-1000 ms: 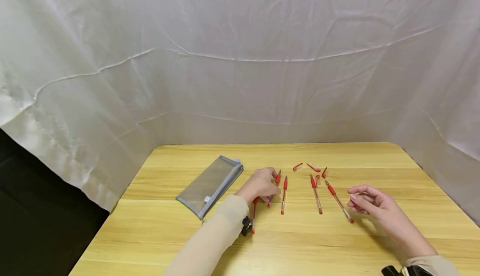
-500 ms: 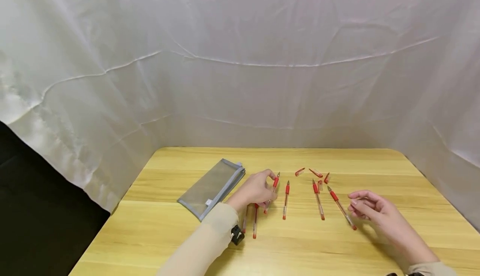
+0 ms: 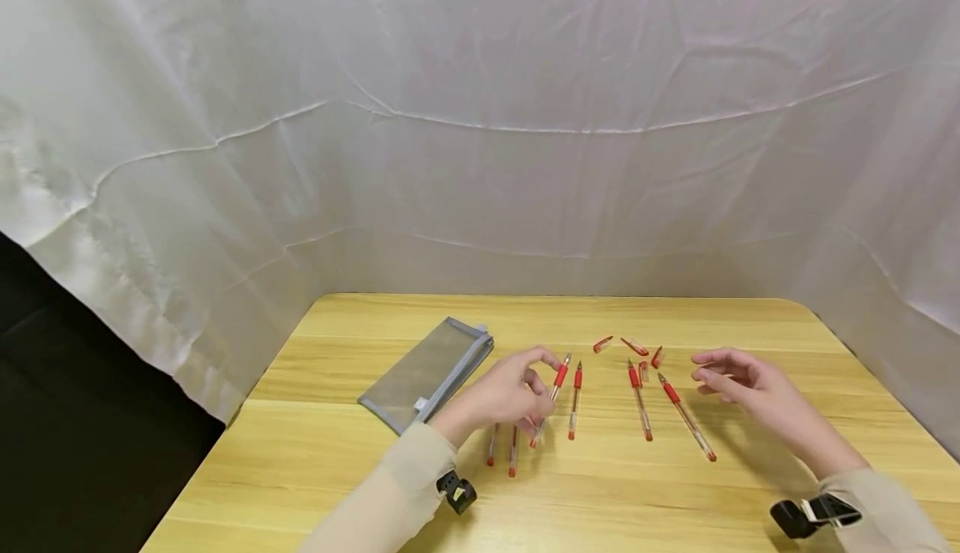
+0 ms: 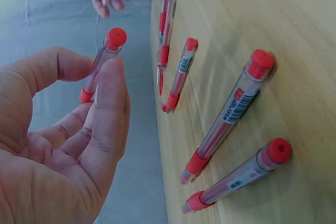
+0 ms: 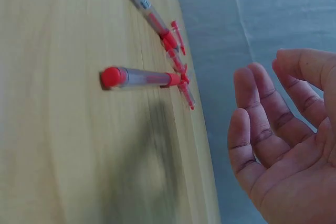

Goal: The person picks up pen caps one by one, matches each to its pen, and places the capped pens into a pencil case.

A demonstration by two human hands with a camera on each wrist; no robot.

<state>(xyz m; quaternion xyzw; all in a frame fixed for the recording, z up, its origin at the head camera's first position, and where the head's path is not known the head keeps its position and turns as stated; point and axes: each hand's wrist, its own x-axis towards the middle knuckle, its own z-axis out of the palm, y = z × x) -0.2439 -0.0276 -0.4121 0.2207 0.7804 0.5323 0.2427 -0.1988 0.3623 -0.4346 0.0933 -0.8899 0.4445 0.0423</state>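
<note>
A capless red gel pen (image 3: 561,376) is pinched between the thumb and fingers of my left hand (image 3: 504,392), tip pointing away. In the left wrist view that pen (image 4: 106,51) is raised off the table, its red end plug towards the camera. Two more red pens (image 3: 513,457) lie partly hidden below this hand, and another pen (image 3: 575,407) lies just right of it. My right hand (image 3: 750,390) hovers with loosely bent fingers and nothing in them. Nearest to it lies a pen (image 3: 688,419), with another pen (image 3: 641,407) to its left.
Several loose red pen caps (image 3: 634,346) are scattered behind the pens. A grey mesh zip pouch (image 3: 416,369) lies flat on the left of the wooden table (image 3: 300,470). Pale cloth (image 3: 555,203) hangs around the back and sides.
My left hand has lifted the pen off the table and drawn it slightly nearer. The right hand has risen a little over the last half second.
</note>
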